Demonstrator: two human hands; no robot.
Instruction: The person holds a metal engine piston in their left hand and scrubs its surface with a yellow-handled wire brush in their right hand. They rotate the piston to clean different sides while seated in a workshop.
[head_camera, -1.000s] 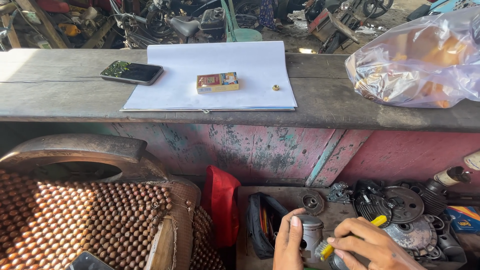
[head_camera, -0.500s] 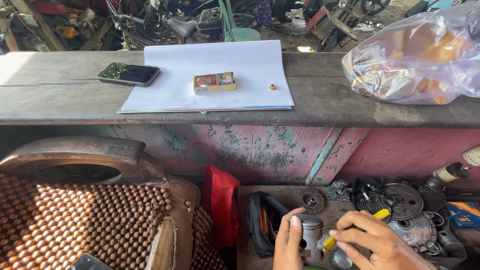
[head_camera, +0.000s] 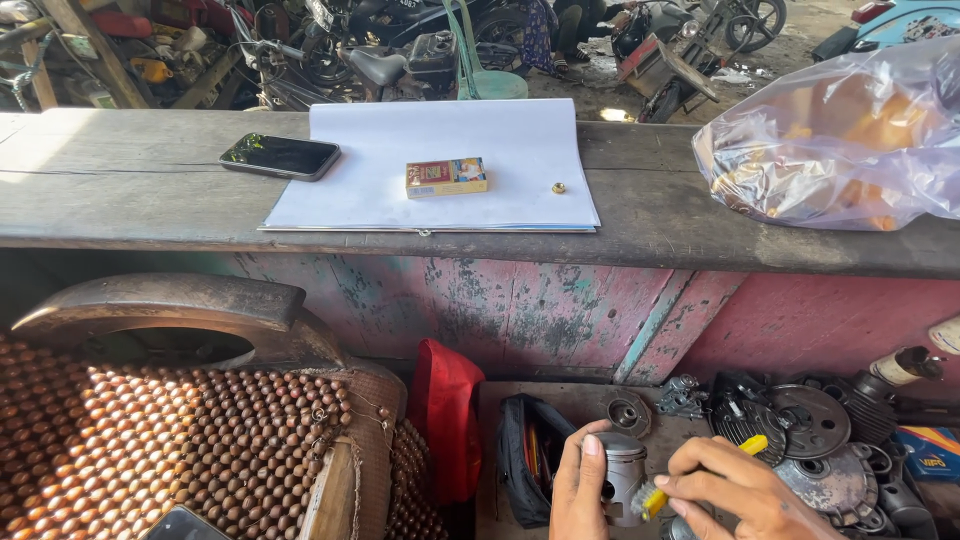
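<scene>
While the left hand (head_camera: 580, 490) wraps its fingers around an upright metal piston (head_camera: 622, 478), the right hand (head_camera: 745, 495), at three o'clock, pinches a yellow brush (head_camera: 700, 472), bristles touching the piston's side.

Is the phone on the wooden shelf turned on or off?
Probably off: the phone lies flat and its screen is dark, mirroring only leaves and sky.

Piston (head_camera: 624, 476) matt grey metal; brush (head_camera: 700, 472) yellow plastic; shelf (head_camera: 120, 190) rough wood.
</scene>
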